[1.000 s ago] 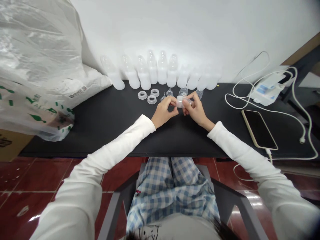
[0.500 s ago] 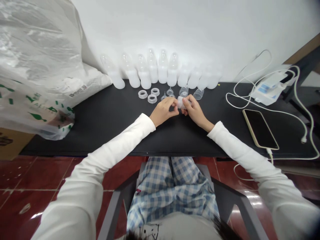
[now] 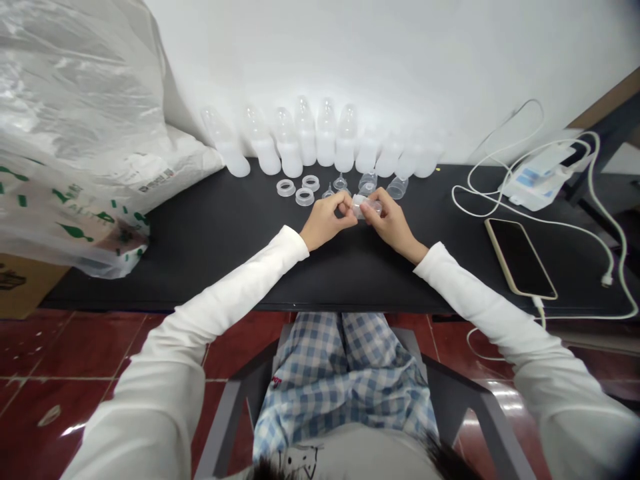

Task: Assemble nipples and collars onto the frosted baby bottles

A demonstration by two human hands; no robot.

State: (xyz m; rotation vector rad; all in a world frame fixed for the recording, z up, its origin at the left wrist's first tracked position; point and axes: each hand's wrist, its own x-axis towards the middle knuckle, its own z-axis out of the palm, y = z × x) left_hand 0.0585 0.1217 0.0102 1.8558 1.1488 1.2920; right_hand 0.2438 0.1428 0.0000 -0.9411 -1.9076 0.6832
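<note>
Both hands meet over the black table (image 3: 210,247). My right hand (image 3: 393,221) is closed round a small clear plastic piece (image 3: 359,205) with a whitish end. The fingers of my left hand (image 3: 327,219) are curled at the left end of that piece, thumb and forefinger near each other; whether they grip it is hard to tell. Left of the hands lie three translucent rings (image 3: 305,197). Small clear nipples (image 3: 340,182) stand just behind my left hand, partly hidden. Two clear domed caps (image 3: 397,187) are behind my right hand.
Several white bottles (image 3: 326,143), some with clear domes, line the wall. White plastic bags (image 3: 115,153) fill the left side, above a cardboard box (image 3: 25,283). At the right lie a phone (image 3: 521,258), a power strip (image 3: 537,177) and looping white cables.
The piece in my right hand has turned slightly, and more of its clear part shows between the fingers. My left hand has shifted very little.
</note>
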